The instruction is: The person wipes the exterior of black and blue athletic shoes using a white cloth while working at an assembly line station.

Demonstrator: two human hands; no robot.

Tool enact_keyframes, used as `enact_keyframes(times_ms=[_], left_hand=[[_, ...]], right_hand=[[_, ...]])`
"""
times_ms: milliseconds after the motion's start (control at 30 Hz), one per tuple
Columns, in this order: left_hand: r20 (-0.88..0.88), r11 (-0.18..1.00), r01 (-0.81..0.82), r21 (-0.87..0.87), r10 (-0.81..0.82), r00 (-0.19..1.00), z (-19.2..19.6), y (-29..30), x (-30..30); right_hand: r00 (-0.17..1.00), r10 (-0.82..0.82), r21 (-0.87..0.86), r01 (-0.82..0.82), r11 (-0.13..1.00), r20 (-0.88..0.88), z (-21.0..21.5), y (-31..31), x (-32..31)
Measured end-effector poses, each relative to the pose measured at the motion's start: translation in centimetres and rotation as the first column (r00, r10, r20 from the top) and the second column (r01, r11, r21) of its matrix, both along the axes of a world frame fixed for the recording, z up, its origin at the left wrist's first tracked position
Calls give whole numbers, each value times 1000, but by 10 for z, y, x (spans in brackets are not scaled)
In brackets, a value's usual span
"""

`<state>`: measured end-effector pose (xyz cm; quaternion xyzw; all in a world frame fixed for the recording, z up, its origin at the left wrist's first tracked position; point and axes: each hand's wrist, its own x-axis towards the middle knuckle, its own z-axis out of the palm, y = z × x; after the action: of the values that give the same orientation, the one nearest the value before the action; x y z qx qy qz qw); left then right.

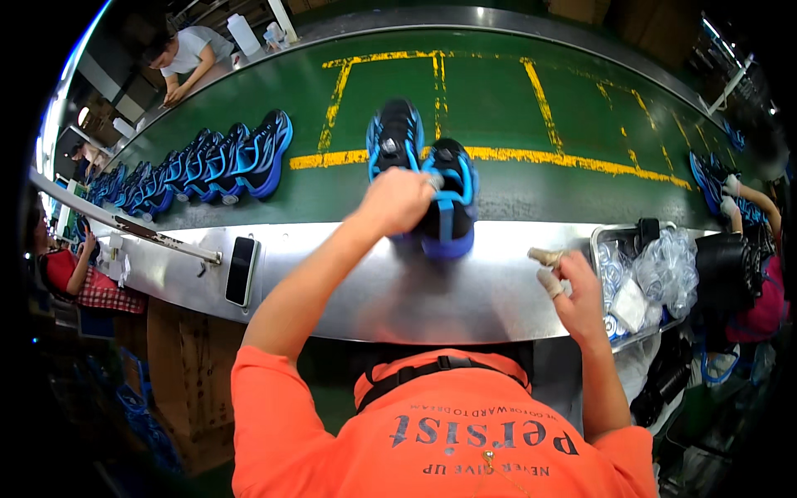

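Observation:
Two black and blue sneakers stand side by side at the belt's near edge, toes pointing away from me. My left hand (402,200) is closed at their collars, over the heel of the left sneaker (393,133) and against the right sneaker (449,236). It hides much of the left sneaker's heel. Above the metal ledge, my right hand (575,290) is held apart from the shoes, its fingers spread with nothing seen between them. Pale covers sit on two of its fingertips. Beside it is a metal tray (594,246) with clear plastic bags and small round pieces.
A green belt (498,100) with yellow lines runs across, bordered by a metal ledge (324,282). A phone (242,270) lies left, near a metal bar (124,222). Several matching sneakers (266,153) line the belt's left. Co-workers sit around; gloved hands (730,195) touch shoes at right.

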<state>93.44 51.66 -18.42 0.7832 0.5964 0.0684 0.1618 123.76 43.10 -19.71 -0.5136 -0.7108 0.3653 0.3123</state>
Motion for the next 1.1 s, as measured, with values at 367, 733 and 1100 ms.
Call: enact_keyframes(times_ms=[367,733,1100], left_hand=[[409,821,488,-296,-353,842,-39,-74,29],[327,980,189,59,-198,924,-73,-131,80],[267,981,26,192,-78,960,-178,-183,68]], right_hand=[[923,374,-332,-381,863,-89,-17,-14,-16],[661,114,-643,-749,163,-741,-50,-26,-36],[991,131,-35,-131,991,-17,-105,-40,-43]])
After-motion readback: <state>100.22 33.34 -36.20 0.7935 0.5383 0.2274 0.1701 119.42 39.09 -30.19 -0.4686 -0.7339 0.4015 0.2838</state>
